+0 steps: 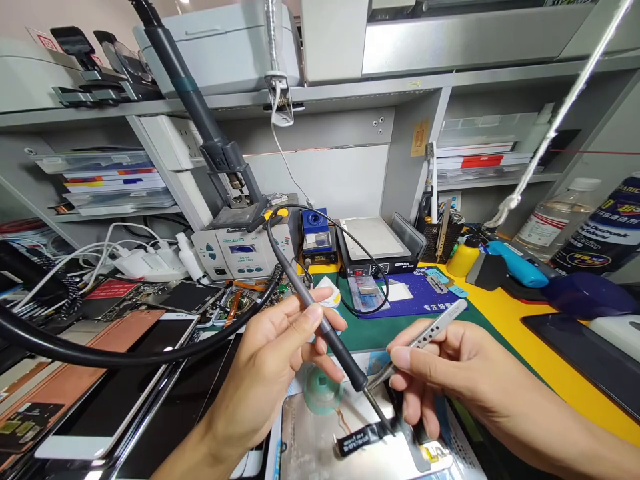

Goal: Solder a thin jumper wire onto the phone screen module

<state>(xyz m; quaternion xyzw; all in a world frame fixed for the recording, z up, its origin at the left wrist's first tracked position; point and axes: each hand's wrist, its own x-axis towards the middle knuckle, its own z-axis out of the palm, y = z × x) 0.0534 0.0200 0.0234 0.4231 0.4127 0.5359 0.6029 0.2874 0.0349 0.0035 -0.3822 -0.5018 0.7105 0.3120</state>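
My left hand (pixel 280 353) is closed in a pen grip round a grey soldering iron (pixel 325 327), whose black cable loops up toward the station. The iron's tip points down at a black flex cable (pixel 363 437) on the silver back of a phone screen panel (pixel 320 447). My right hand (pixel 440 373) pinches silver tweezers (pixel 433 330), their tips meeting the iron's tip above the flex cable. A small round green tin (pixel 323 393) sits on the panel just under my left fingers.
A soldering station (pixel 240 253) and a hot plate (pixel 375 243) stand at the back. Phones and screens (pixel 120 380) are piled at the left. A blue mat (pixel 415 297), yellow bottle (pixel 463 257), blue tool (pixel 515 263) and bottles (pixel 600 227) lie at the right. A thick black hose (pixel 100 347) crosses the left.
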